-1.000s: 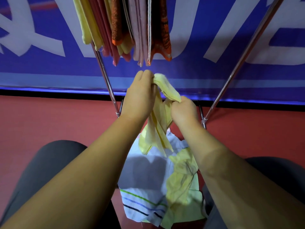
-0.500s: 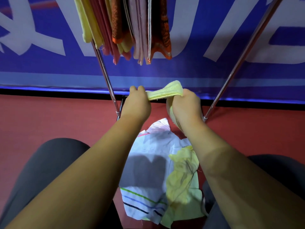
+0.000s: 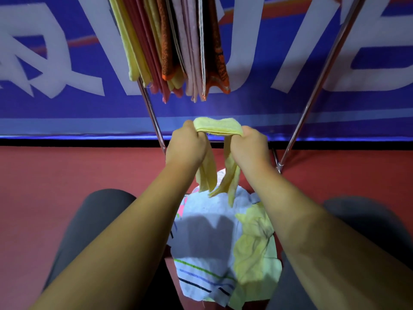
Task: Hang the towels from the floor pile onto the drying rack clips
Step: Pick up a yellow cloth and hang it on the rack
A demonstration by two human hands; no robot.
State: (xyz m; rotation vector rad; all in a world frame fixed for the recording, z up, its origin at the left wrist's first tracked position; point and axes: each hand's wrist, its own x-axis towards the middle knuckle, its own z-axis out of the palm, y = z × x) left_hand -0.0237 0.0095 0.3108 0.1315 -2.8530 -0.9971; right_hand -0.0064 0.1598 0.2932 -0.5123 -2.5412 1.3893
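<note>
Now both hands grip one yellow towel [image 3: 218,128], stretching its top edge.
Left hand [image 3: 186,148] and right hand [image 3: 249,148] must next lift it to a clip, I'd guess.

left hand [image 3: 186,147] and right hand [image 3: 249,147] grip yellow towel [image 3: 218,128]; pile [image 3: 223,242] below

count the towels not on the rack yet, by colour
yellow: 2, the held yellow towel gripped by the left hand and right hand, and the pile yellow towel on the floor
white striped: 1, the white striped towel on the floor
total: 3 visible; any underneath are hidden
</note>
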